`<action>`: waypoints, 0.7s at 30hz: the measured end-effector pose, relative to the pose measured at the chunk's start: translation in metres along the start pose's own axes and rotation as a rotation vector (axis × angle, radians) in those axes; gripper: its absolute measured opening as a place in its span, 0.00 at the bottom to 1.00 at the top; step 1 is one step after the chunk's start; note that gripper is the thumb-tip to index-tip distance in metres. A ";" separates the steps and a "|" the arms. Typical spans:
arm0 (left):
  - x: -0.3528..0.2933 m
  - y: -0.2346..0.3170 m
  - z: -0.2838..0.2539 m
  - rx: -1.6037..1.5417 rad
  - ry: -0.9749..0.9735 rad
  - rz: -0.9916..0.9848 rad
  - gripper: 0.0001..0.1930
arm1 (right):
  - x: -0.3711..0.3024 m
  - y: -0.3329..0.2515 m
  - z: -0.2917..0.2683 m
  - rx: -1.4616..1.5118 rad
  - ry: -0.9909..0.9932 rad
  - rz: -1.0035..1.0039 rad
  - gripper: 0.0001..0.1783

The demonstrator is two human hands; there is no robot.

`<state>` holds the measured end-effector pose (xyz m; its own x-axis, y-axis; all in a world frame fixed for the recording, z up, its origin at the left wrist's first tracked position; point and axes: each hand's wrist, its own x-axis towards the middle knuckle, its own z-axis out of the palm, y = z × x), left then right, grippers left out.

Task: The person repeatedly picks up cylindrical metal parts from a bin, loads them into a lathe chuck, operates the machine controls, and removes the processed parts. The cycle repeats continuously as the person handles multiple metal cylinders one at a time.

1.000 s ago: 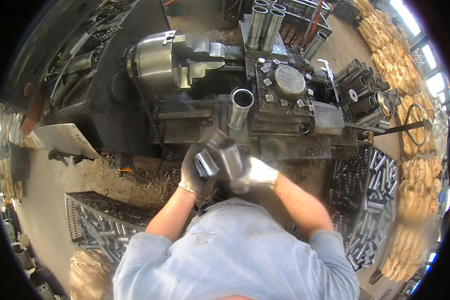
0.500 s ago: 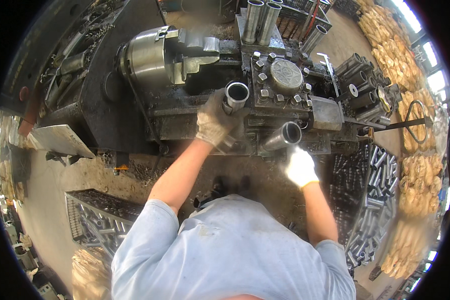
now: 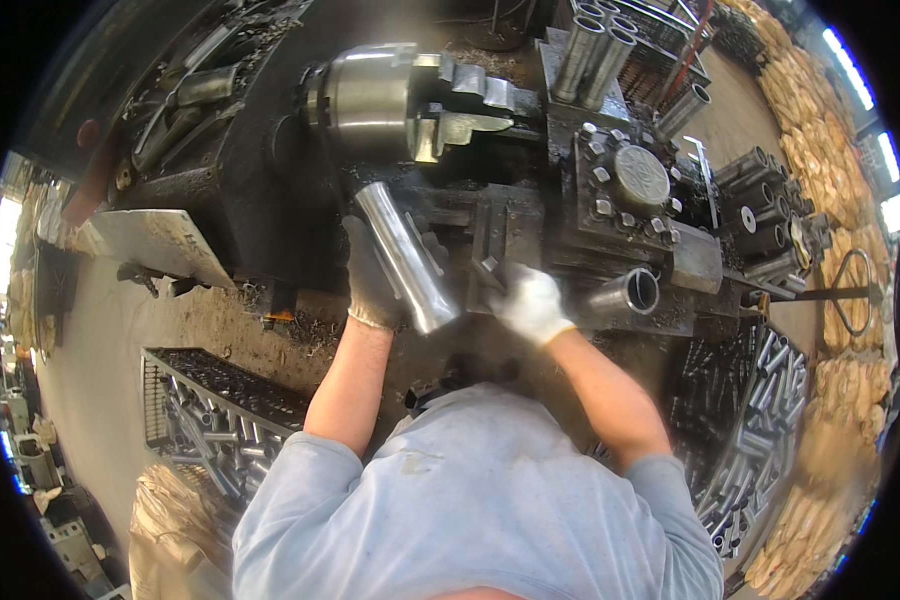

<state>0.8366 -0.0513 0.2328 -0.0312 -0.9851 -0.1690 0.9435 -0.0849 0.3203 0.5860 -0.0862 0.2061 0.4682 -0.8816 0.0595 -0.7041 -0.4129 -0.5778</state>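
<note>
The bright steel tube [image 3: 405, 258] is held tilted in the left hand [image 3: 368, 270], above the front of the lathe and below the chuck [image 3: 375, 105]; its upper end leans left and its lower end points toward the body. The left fingers are closed around the tube. The right hand [image 3: 532, 303] is at the lathe's front edge, with fingers bent; motion blur prevents telling whether they grip anything. A second tube [image 3: 615, 297], smooth and round-mouthed, is just to the right of that hand. The tool post [image 3: 582, 175], a dark block with square-headed bolts and a round metal cap [image 3: 642, 175], stands between the right hand and the upright tubes [image 3: 592, 68] at the rear. The chuck is a polished cylinder with stepped jaws. A caliper [image 3: 705, 172] lies right of the tool post, near a cluster of dark tubes [image 3: 755, 205]. Short bright tubes [image 3: 770, 390] are heaped at lower right; a mesh crate [image 3: 154, 405] at lower left holds similar pieces. Tan, wrinkled bundles [image 3: 820, 130] line the right side.
</note>
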 end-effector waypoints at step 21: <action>0.129 -0.060 0.033 1.411 0.504 0.323 0.25 | 0.098 -0.078 -0.253 -0.027 0.009 -0.600 0.47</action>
<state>0.7649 -0.1779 0.2227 0.4939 -0.8618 -0.1157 -0.1936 -0.2388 0.9516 0.5521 -0.1983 0.4628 0.7838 -0.4942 0.3760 -0.3310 -0.8448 -0.4204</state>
